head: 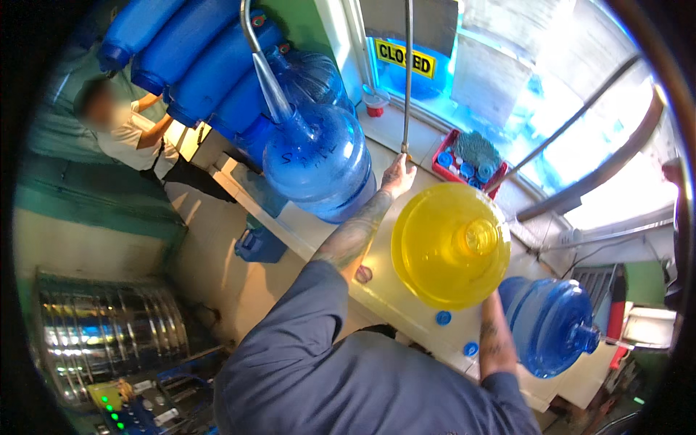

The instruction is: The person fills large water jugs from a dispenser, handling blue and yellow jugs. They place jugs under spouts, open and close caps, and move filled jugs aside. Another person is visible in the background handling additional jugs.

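Note:
My left hand (399,175) reaches forward to the lower end of a thin vertical metal pipe (406,98); its fingers are at a small fitting there, and the exact grip cannot be told. A yellow-tinted round water jug (435,244) stands over the counter before me, neck facing the camera. My right forearm goes behind this jug, which hides my right hand. Left of my left hand, a blue round water jug (326,157) stands upright with a metal nozzle (272,81) in its neck. Another blue ribbed jug (549,326) lies tilted at the right.
Several blue containers (190,49) are stacked at upper left, near another person (130,125). A red basket (446,169) of blue caps stands by the window. Loose blue caps (443,317) lie on the counter (380,304). A metal tank (109,331) is at lower left.

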{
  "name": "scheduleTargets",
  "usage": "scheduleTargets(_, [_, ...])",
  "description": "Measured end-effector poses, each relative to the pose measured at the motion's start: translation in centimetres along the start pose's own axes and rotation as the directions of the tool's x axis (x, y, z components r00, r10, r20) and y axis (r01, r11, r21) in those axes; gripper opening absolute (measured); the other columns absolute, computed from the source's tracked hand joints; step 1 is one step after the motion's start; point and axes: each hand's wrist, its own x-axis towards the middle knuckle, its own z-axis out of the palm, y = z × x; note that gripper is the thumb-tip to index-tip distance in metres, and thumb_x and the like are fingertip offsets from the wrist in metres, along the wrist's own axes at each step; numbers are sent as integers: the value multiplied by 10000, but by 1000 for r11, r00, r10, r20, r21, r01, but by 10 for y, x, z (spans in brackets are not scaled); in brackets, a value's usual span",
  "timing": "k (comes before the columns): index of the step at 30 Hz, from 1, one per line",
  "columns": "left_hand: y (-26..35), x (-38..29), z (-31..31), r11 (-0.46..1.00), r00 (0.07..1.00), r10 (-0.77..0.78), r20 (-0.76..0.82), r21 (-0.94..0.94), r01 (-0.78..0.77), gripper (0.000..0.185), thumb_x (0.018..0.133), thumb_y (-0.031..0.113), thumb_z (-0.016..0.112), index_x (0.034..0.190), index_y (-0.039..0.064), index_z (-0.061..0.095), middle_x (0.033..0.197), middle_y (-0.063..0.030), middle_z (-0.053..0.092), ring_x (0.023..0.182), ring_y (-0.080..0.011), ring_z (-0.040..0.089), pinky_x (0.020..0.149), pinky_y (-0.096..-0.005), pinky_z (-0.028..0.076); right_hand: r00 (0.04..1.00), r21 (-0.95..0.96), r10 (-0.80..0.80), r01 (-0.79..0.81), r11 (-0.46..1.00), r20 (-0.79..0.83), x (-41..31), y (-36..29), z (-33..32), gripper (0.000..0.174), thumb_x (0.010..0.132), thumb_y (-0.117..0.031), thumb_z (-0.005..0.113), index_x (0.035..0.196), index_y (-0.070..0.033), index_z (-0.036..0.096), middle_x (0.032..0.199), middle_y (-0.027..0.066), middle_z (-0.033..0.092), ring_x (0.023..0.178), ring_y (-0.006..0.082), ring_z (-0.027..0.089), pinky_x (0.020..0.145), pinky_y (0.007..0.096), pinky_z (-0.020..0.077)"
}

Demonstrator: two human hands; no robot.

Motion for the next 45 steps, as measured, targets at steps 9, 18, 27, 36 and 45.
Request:
scheduleTargets(9, [-16,50,40,978,955,-106,278,204,49,699,992,415,474,1574,34,402,1625,-174,420,1510,-320,387,1238,-419,321,860,-240,441,-385,891,259,-279,2,-50,611,930,-160,698,1467,19,468,1442,267,515,1346,420,494,1158,478,390])
scheduleTargets(18, [98,-30,-62,623,964,110,-241,-739,-256,539,1045,345,621,1424,-27,528,1459,-198,564,1338,-290,548,1159,-402,394,891,-213,394,-349,913,226,-255,24,-43,592,949,-211,692,1458,4,478,1390,257,534,1235,421,561,1080,487,445])
scheduleTargets(27, [313,-312,-184,245,401,839,-369,-401,-883,482,955,559,661,1140,116,699,1185,-96,668,1143,-285,618,1126,-560,360,898,-260,296,-216,941,325,-206,69,-23,531,962,-253,671,1429,-28,553,1369,274,592,1291,421,547,1133,485,415])
scheduleTargets(36, [418,-381,-120,-7,246,750,-614,-380,-925,600,920,717,577,964,125,661,984,-79,556,917,-264,597,1053,-627,368,922,-235,218,-145,961,320,-179,90,-29,499,964,-246,664,1405,-32,570,1362,267,596,1289,420,548,1130,483,418])
scheduleTargets(45, [453,-392,-100,-67,176,762,-623,-346,-936,694,903,783,503,1090,146,704,1194,-93,602,1114,-302,585,994,-585,397,929,-209,157,-90,974,334,-167,93,-39,468,966,-239,657,1382,-37,587,1356,260,600,1287,418,549,1128,480,422])
